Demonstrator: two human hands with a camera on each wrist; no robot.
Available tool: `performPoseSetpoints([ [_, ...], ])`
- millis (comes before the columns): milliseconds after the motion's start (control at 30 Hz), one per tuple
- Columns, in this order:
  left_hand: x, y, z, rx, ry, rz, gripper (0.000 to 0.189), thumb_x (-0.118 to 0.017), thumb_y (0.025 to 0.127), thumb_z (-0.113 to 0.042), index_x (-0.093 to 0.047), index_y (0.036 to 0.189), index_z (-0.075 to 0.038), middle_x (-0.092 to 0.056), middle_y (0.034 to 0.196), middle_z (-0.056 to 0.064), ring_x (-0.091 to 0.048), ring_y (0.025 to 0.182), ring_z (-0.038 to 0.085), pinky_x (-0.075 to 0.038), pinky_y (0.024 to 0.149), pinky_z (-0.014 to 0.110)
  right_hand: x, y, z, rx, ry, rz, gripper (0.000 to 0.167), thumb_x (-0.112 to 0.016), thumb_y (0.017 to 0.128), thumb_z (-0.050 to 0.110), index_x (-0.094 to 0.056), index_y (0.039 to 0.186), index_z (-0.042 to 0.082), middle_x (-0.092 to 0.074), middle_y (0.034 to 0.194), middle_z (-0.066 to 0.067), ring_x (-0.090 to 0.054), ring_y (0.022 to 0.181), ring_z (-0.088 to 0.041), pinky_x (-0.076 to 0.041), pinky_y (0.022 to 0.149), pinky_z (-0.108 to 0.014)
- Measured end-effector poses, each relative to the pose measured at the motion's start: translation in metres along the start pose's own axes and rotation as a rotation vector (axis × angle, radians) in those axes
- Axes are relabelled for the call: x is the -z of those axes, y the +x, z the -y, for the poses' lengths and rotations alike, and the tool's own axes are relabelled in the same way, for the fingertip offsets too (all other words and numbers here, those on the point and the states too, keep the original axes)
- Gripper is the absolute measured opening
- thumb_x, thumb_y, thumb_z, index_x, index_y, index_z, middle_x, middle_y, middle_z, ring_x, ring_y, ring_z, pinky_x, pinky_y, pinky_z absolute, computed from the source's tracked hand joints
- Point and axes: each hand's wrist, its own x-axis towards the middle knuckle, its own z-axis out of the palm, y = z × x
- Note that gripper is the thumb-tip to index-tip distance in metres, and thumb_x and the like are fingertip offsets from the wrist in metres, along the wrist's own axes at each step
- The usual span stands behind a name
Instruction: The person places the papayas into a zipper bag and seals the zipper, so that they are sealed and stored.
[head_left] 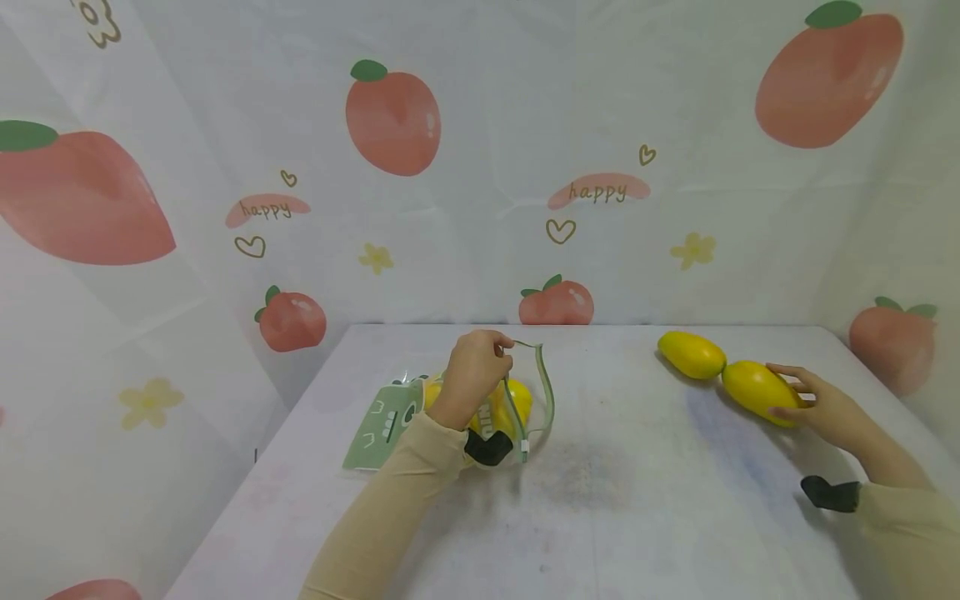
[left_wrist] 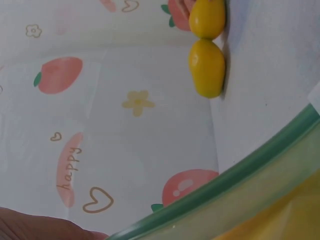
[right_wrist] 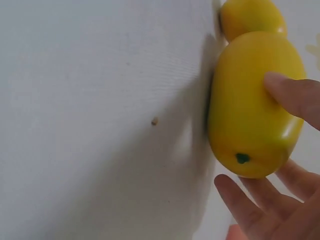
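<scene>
Across the surface (head_left: 600, 525), the stretch that matters runs between the bag (head_left: 386, 433), lying left of centre, and two mangoes well apart from it to the right. The bag's parted mouth faces right, towards them, and yellow fruit (head_left: 521, 395) shows inside. The left hand (head_left: 472, 371) pinches the upper edge of that mouth. The right hand (head_left: 828, 417) is much the nearer to the mangoes, its fingers spread and bent round the right end of the near mango (head_left: 756, 392); how firmly, I can't tell. That mango's long axis slants from far left to near right, its far end touching the far mango (head_left: 692, 356). A white slider (head_left: 524, 447) sits at the mouth's lower end.
</scene>
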Motion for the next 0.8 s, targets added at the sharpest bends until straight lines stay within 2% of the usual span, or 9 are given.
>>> performPoseSetpoints([
  [167,-0.001,0.001,0.000,-0.021,0.012,-0.014,0.025,-0.061,0.085,-0.002,-0.074,0.107,-0.005,-0.061,0.080,0.005,-0.048,0.059,0.015,-0.039,0.052,0.021,-0.002,0.000,0.000,-0.025,0.011,0.003,0.090,-0.060,0.091,0.048,-0.015,0.150,-0.003,-0.024,0.135,-0.050,-0.028,0.117,-0.064,-0.031,0.086,-0.076],
  [300,-0.002,0.002,0.000,-0.013,0.020,-0.013,0.025,-0.061,0.085,-0.002,-0.074,0.107,-0.006,-0.062,0.081,0.004,-0.048,0.060,0.015,-0.039,0.052,0.021,-0.002,-0.002,0.000,-0.023,-0.012,-0.003,0.089,-0.058,0.091,0.051,-0.018,0.150,-0.003,-0.026,0.135,-0.048,-0.031,0.116,-0.062,-0.035,0.085,-0.073],
  [567,-0.001,0.001,-0.001,-0.015,0.008,-0.004,0.025,-0.060,0.085,-0.001,-0.074,0.107,-0.005,-0.063,0.083,0.005,-0.049,0.062,0.016,-0.039,0.052,0.021,-0.003,-0.008,0.005,0.029,-0.043,-0.019,0.077,-0.060,0.092,0.045,-0.032,0.145,-0.004,-0.036,0.135,-0.044,-0.043,0.112,-0.060,-0.046,0.080,-0.063],
  [800,-0.001,0.000,-0.001,-0.014,0.007,-0.004,0.025,-0.060,0.085,-0.001,-0.074,0.106,-0.006,-0.062,0.083,0.005,-0.047,0.060,0.015,-0.037,0.052,0.021,-0.001,-0.012,0.023,0.085,-0.063,-0.043,0.070,-0.061,0.092,0.041,-0.039,0.143,-0.001,-0.040,0.136,-0.039,-0.047,0.111,-0.058,-0.045,0.077,-0.065],
])
